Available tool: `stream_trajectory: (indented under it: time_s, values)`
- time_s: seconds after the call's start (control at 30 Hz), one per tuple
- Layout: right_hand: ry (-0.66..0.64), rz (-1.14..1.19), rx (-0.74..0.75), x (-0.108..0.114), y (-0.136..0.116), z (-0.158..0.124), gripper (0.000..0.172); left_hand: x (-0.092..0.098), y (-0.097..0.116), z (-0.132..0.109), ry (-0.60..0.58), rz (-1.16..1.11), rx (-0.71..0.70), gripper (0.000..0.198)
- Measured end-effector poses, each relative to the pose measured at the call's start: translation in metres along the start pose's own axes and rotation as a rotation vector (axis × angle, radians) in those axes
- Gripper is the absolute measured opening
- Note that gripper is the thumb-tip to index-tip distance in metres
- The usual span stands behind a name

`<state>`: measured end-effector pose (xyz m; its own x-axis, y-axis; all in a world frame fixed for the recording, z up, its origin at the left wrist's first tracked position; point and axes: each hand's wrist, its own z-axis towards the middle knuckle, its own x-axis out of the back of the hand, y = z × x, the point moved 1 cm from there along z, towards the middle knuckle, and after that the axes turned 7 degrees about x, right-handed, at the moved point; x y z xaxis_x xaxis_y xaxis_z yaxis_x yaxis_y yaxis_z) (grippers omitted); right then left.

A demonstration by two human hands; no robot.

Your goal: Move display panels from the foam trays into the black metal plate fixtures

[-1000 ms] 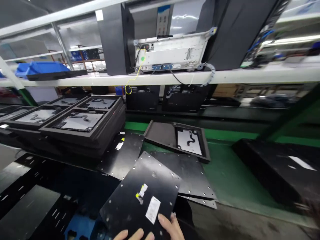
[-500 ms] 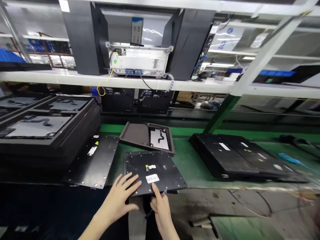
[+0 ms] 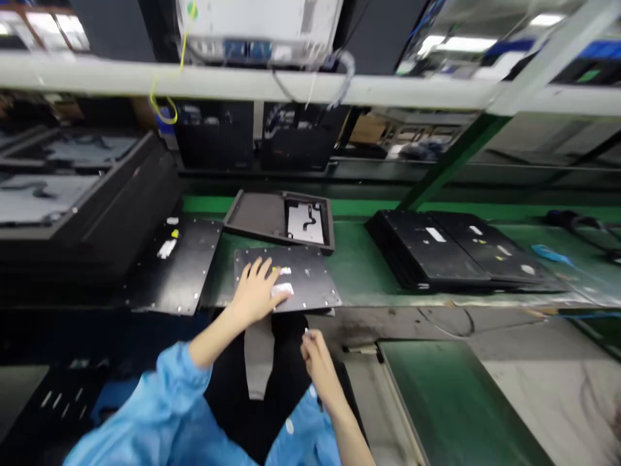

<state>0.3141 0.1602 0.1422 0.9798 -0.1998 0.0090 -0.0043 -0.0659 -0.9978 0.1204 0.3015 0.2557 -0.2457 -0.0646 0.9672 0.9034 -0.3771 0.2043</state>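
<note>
A flat black panel (image 3: 310, 275) with small holes along its edges and white and yellow labels lies at the bench's front edge. My left hand (image 3: 255, 291) rests flat on its left half, fingers spread, partly covering the labels. Below and in front of the bench edge is my right hand (image 3: 317, 362), apart from the panel. Its fingers are pinched together, and a tiny pale bit shows at their tips, too small to name. Just behind the panel sits a dark foam tray (image 3: 257, 215) with a pale flat part (image 3: 298, 223) in its right compartment.
Another labelled black panel (image 3: 182, 272) lies at the left, beside stacked foam trays (image 3: 140, 188). Stacked black panels (image 3: 451, 259) stand at the right, near a blue tool (image 3: 550, 252). A white shelf beam (image 3: 388, 90) crosses above the green bench (image 3: 354, 259). A green-topped stool-like surface (image 3: 451, 395) stands lower right.
My right hand has left the panel and drawn back below the bench edge. My left hand has moved further onto the panel. The view has tilted down.
</note>
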Motion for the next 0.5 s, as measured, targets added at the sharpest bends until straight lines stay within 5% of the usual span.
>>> stream_trajectory:
  time_s: [0.13,0.23,0.5]
  values:
    - [0.048,0.015,-0.014,0.022,-0.010,0.006,0.054,-0.033,0.035,0.072,0.042,0.053,0.140,0.085]
    - [0.080,-0.030,0.016,0.030,-0.010,0.018,0.064,-0.048,0.047,0.109,0.067,0.004,0.131,0.072]
    - [0.152,0.085,0.029,0.018,0.000,0.033,0.056,-0.053,0.043,0.120,0.089,-0.014,0.027,0.058]
